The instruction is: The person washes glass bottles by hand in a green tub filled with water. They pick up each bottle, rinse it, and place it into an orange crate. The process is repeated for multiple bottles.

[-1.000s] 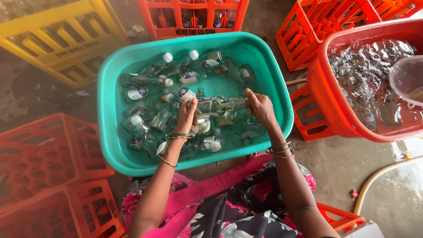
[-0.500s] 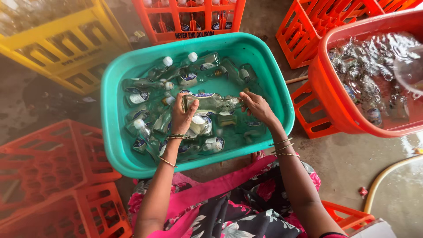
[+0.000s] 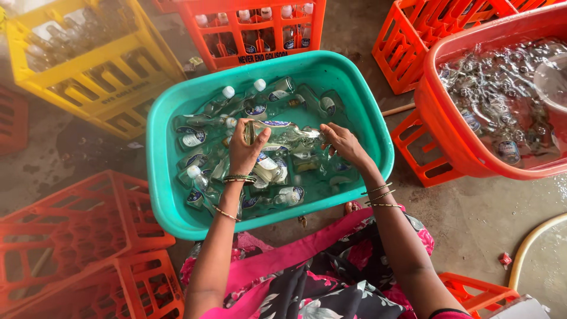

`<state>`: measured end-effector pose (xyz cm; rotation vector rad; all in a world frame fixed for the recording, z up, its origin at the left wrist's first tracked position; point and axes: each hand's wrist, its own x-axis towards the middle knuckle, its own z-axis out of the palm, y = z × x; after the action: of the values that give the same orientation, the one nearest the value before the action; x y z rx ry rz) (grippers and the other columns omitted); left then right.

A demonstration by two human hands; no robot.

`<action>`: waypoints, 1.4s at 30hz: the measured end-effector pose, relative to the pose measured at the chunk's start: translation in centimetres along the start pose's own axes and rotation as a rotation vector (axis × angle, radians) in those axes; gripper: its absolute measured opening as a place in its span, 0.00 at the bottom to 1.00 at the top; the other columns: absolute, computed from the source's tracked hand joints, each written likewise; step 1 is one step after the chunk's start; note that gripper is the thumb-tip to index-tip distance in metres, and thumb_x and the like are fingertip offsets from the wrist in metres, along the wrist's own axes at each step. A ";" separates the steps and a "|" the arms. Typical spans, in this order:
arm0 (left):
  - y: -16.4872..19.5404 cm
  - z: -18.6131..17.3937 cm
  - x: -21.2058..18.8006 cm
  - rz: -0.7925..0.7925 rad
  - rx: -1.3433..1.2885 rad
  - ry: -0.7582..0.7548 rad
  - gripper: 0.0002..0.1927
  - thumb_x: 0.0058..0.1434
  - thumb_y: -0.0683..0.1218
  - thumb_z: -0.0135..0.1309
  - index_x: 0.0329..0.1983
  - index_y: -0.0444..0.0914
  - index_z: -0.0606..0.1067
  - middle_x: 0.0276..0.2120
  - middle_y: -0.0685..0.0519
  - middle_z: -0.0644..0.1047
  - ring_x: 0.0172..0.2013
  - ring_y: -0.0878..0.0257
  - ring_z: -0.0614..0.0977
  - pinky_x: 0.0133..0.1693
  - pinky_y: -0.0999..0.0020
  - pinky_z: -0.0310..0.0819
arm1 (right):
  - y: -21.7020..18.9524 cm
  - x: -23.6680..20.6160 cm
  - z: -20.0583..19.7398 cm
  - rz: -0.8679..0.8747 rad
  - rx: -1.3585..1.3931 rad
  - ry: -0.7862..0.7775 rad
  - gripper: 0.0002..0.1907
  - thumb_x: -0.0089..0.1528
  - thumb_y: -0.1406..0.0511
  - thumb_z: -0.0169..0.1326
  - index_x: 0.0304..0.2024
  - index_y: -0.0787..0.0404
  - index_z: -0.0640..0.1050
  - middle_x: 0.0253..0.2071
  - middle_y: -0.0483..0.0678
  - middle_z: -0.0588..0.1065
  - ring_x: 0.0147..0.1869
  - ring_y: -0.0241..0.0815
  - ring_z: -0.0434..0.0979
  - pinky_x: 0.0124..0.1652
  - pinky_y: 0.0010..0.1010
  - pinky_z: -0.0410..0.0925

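Note:
A teal plastic tub sits on the floor in front of me, filled with water and several clear glass bottles with white caps. My left hand grips the neck end of one glass bottle held sideways just above the water. My right hand holds the same bottle at its other end. Both wrists wear thin bangles.
A red tub of water and bottles stands at right. Orange crates lie at left, far right and behind; a yellow crate with bottles is at back left. A hose curves at lower right on wet concrete.
Both hands have lifted one bottle out of the water and turned it sideways between them. The view has shifted slightly.

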<state>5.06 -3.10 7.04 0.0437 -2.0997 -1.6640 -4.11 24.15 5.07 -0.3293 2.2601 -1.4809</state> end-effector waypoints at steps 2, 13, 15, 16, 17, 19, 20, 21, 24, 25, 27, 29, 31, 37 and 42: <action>0.7 0.2 0.2 0.008 0.016 0.001 0.23 0.62 0.56 0.65 0.47 0.36 0.72 0.36 0.56 0.78 0.37 0.70 0.79 0.41 0.73 0.74 | 0.0 -0.1 -0.2 -0.010 0.012 -0.002 0.25 0.69 0.46 0.42 0.43 0.58 0.76 0.28 0.43 0.78 0.25 0.30 0.73 0.25 0.24 0.64; 4.6 1.6 3.3 0.019 0.261 -0.041 0.35 0.53 0.71 0.64 0.44 0.39 0.73 0.34 0.53 0.82 0.36 0.64 0.85 0.39 0.67 0.78 | 1.2 0.5 -0.5 -0.096 0.260 0.024 0.28 0.70 0.44 0.39 0.43 0.59 0.75 0.26 0.42 0.72 0.22 0.27 0.62 0.22 0.22 0.57; 5.2 1.9 4.0 -0.007 0.308 -0.054 0.37 0.51 0.74 0.62 0.43 0.39 0.73 0.34 0.53 0.82 0.37 0.62 0.86 0.39 0.66 0.79 | 1.3 0.5 -0.7 -0.088 0.286 0.030 0.28 0.70 0.43 0.39 0.44 0.59 0.75 0.27 0.42 0.72 0.23 0.26 0.62 0.22 0.21 0.57; 5.5 2.0 4.3 -0.020 0.332 -0.060 0.38 0.51 0.75 0.61 0.43 0.40 0.73 0.34 0.53 0.82 0.37 0.61 0.86 0.40 0.65 0.79 | 1.3 0.5 -0.8 -0.088 0.308 0.030 0.28 0.71 0.43 0.39 0.43 0.59 0.74 0.27 0.42 0.72 0.23 0.27 0.61 0.22 0.21 0.56; 5.7 2.2 4.6 -0.010 0.338 -0.069 0.39 0.50 0.76 0.60 0.43 0.39 0.73 0.34 0.52 0.82 0.37 0.61 0.86 0.40 0.65 0.79 | 1.3 0.5 -0.8 -0.088 0.329 0.030 0.28 0.71 0.43 0.39 0.43 0.59 0.74 0.27 0.42 0.72 0.23 0.27 0.60 0.22 0.21 0.56; 6.2 2.5 5.1 0.010 0.347 -0.088 0.40 0.50 0.77 0.59 0.44 0.39 0.72 0.35 0.52 0.82 0.37 0.60 0.87 0.40 0.65 0.79 | 1.4 0.4 -0.9 -0.087 0.373 0.041 0.27 0.70 0.44 0.40 0.43 0.58 0.74 0.27 0.42 0.72 0.22 0.27 0.59 0.22 0.21 0.55; 6.4 2.7 5.2 0.058 0.330 -0.094 0.41 0.50 0.77 0.59 0.45 0.38 0.72 0.36 0.52 0.82 0.38 0.60 0.87 0.40 0.65 0.80 | 1.4 0.4 -1.0 -0.086 0.397 0.053 0.26 0.70 0.44 0.40 0.43 0.57 0.75 0.27 0.42 0.71 0.22 0.27 0.58 0.22 0.21 0.54; 6.7 3.0 5.4 0.106 0.313 -0.100 0.41 0.51 0.78 0.60 0.46 0.38 0.72 0.37 0.51 0.82 0.39 0.60 0.86 0.41 0.65 0.80 | 1.4 0.4 -1.0 -0.085 0.421 0.065 0.25 0.69 0.45 0.40 0.44 0.56 0.75 0.27 0.41 0.71 0.22 0.26 0.57 0.21 0.21 0.53; 7.7 3.9 5.7 0.173 0.227 -0.159 0.42 0.50 0.76 0.62 0.50 0.38 0.73 0.39 0.52 0.83 0.40 0.62 0.87 0.40 0.67 0.82 | 1.6 0.3 -1.2 -0.026 0.555 0.101 0.24 0.71 0.46 0.42 0.39 0.59 0.73 0.27 0.43 0.72 0.21 0.26 0.58 0.21 0.21 0.53; 8.1 4.3 5.9 0.182 0.193 -0.184 0.43 0.50 0.76 0.62 0.51 0.38 0.73 0.40 0.52 0.83 0.40 0.63 0.87 0.40 0.69 0.82 | 1.6 0.2 -1.3 -0.034 0.592 0.108 0.25 0.71 0.46 0.42 0.39 0.59 0.73 0.27 0.43 0.72 0.21 0.26 0.58 0.21 0.21 0.52; 9.1 5.0 6.2 0.210 0.147 -0.205 0.41 0.51 0.73 0.64 0.52 0.37 0.73 0.39 0.53 0.83 0.40 0.66 0.87 0.40 0.71 0.83 | 1.4 -0.1 -1.7 -0.050 0.664 0.119 0.25 0.71 0.47 0.43 0.39 0.60 0.75 0.27 0.43 0.72 0.21 0.27 0.58 0.21 0.22 0.52; 10.2 5.6 6.4 0.205 0.146 -0.187 0.39 0.51 0.71 0.66 0.50 0.36 0.74 0.37 0.54 0.84 0.38 0.67 0.86 0.39 0.72 0.82 | 1.0 -0.4 -2.0 -0.026 0.713 0.120 0.23 0.70 0.47 0.44 0.41 0.58 0.74 0.26 0.43 0.72 0.19 0.27 0.57 0.20 0.21 0.52; 11.3 6.0 6.5 0.169 0.189 -0.131 0.36 0.51 0.68 0.68 0.47 0.36 0.76 0.33 0.53 0.84 0.34 0.67 0.85 0.36 0.72 0.80 | 0.6 -0.7 -2.3 -0.004 0.747 0.117 0.22 0.69 0.46 0.44 0.42 0.56 0.74 0.26 0.42 0.72 0.19 0.26 0.56 0.20 0.21 0.50; 13.3 6.7 6.8 0.256 0.213 -0.069 0.34 0.50 0.67 0.69 0.44 0.37 0.77 0.32 0.53 0.85 0.33 0.69 0.87 0.36 0.72 0.81 | -0.3 -1.0 -2.3 0.038 0.769 0.091 0.25 0.71 0.44 0.43 0.43 0.58 0.73 0.27 0.42 0.72 0.21 0.26 0.58 0.20 0.20 0.51; 14.2 7.5 6.9 0.281 0.244 -0.073 0.33 0.51 0.67 0.70 0.42 0.37 0.76 0.33 0.53 0.85 0.35 0.66 0.88 0.37 0.70 0.82 | -0.1 -0.5 -2.0 0.082 0.761 0.081 0.26 0.68 0.43 0.41 0.47 0.55 0.74 0.29 0.42 0.74 0.22 0.26 0.61 0.20 0.19 0.52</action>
<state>-0.26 5.55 21.29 -0.2285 -2.2339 -1.2590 -4.57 25.96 6.02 0.0581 1.5661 -2.1805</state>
